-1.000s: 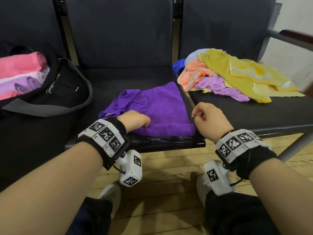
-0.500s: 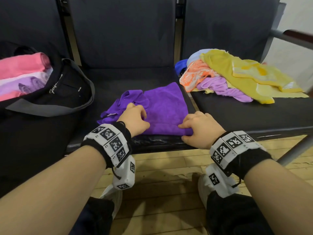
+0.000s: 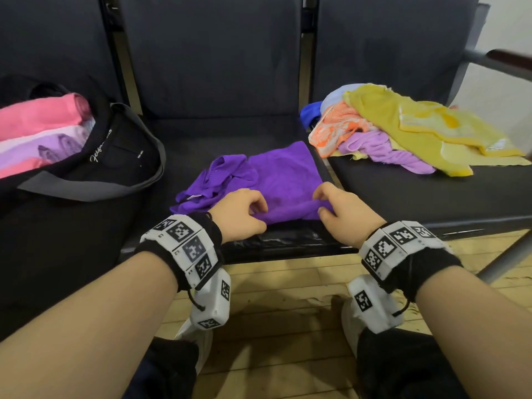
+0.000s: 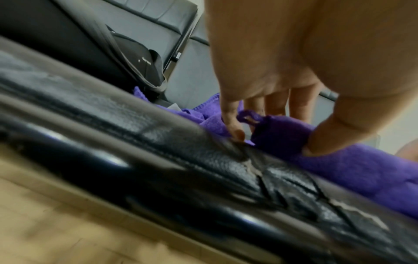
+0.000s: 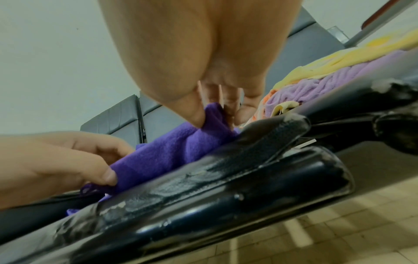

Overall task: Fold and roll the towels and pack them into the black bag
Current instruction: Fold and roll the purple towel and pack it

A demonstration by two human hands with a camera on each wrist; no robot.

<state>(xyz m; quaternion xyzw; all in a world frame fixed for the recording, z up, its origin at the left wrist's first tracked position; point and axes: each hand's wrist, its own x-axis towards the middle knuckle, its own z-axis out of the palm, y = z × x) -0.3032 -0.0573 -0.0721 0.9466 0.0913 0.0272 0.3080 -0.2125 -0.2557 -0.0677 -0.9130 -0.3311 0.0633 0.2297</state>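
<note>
1. The purple towel (image 3: 283, 180) lies on the middle seat of the black bench (image 3: 288, 246), its near edge along the seat's front rim; its right part is flat, its left part bunched in loose folds.
2. The left hand (image 3: 240, 213) grips the towel's near edge at the left, thumb and curled fingers (image 4: 233, 123) pinching the cloth into a small raised fold.
3. The right hand (image 3: 344, 210) grips the same near edge at the right corner, thumb and fingers (image 5: 243, 110) clenched on a tuck of purple cloth just above the seat rim.
4. The black bag (image 3: 86, 180) stands on the left seat, mouth open, its grey strap draped over the front; rolled towels (image 3: 43, 131) in pink, pale pink and lilac lie packed side by side inside.
5. On the right seat rests a loose pile of towels (image 3: 403, 131): yellow on top, orange-and-white and lilac beneath, a blue one at the back.
6. Below the bench is a wooden floor (image 3: 288, 321).
</note>
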